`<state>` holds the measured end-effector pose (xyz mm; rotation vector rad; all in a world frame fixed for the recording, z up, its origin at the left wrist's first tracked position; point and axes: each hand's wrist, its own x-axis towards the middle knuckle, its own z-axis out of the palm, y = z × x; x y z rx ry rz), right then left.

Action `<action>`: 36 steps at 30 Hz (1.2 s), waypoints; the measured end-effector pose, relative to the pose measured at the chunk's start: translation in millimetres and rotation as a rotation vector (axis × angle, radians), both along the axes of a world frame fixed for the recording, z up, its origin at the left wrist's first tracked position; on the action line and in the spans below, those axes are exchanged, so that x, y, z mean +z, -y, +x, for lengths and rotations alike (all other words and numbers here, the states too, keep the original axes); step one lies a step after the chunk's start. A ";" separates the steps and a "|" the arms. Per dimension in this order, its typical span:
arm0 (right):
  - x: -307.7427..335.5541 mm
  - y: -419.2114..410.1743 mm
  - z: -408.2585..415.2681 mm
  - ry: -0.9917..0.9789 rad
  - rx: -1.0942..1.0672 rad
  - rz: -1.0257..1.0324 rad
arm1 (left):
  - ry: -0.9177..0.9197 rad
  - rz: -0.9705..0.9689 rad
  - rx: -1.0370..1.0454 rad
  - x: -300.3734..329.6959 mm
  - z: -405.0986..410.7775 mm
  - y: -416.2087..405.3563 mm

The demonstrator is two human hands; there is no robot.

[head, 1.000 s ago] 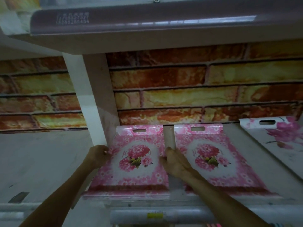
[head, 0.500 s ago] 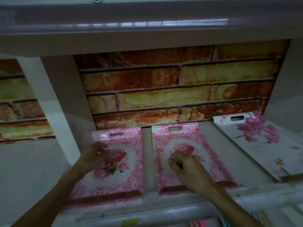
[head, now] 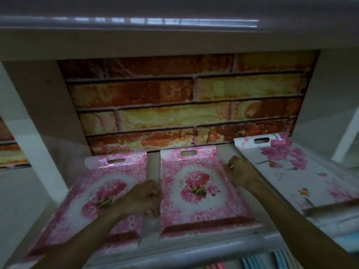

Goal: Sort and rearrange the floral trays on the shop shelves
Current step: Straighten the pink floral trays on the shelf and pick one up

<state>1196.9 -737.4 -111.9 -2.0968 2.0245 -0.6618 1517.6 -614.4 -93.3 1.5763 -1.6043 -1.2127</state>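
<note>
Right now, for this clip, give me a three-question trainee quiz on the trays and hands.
1. True or false: the left hand and right hand grip opposite side edges of the middle pink tray.
2. How many trays lie on this shelf?
A) two B) three C) four
3. Fill in: the white tray with pink blossoms lies to the ___ of the middle pink tray.

Key
1. True.
2. B: the left pink tray, the middle one, the white one.
3. right
</note>
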 end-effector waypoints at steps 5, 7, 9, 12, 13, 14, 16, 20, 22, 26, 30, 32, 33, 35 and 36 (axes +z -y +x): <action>-12.9 19.7 -0.9 -0.010 -0.002 0.179 | 0.233 -0.076 0.022 -6.3 -7.0 6.4; -9.7 20.3 2.3 0.073 0.008 0.208 | 0.215 -0.066 0.011 -6.4 -7.8 7.6; -5.1 20.1 5.3 0.201 -0.004 0.237 | 0.124 -0.011 0.024 -4.1 -11.7 5.0; 6.3 17.4 9.4 0.408 0.011 0.210 | -0.062 0.063 0.067 1.0 -17.6 0.1; 11.1 16.6 10.3 0.431 0.012 0.184 | -0.102 0.077 0.088 2.3 -18.3 -0.8; 16.9 15.7 11.9 0.459 0.017 0.149 | -0.124 0.088 0.114 3.6 -18.4 -1.2; 30.5 11.9 14.8 0.522 0.018 0.076 | -0.145 0.091 0.155 5.1 -18.4 -1.1; 55.0 2.3 21.3 0.659 0.001 -0.077 | -0.078 -0.006 0.221 3.7 -17.8 1.9; 64.7 -4.6 26.0 0.713 0.002 -0.161 | -0.049 -0.071 0.245 4.1 -14.2 1.8; 80.0 -20.3 39.4 0.799 0.019 -0.290 | -0.152 -0.211 0.339 11.9 -6.7 2.0; 78.8 -24.8 58.2 0.836 0.022 -0.309 | -0.172 -0.333 0.432 32.8 12.3 -6.3; 73.5 -27.0 74.3 0.847 0.045 -0.283 | -0.169 -0.359 0.480 43.0 27.7 -13.8; 70.1 -28.3 83.5 0.854 0.063 -0.271 | -0.155 -0.373 0.498 46.1 37.0 -18.2; 63.3 -29.4 104.7 0.857 0.086 -0.238 | -0.114 -0.372 0.517 52.4 56.3 -27.6; 60.3 -29.8 113.6 0.846 0.088 -0.214 | -0.083 -0.367 0.516 55.3 64.2 -31.7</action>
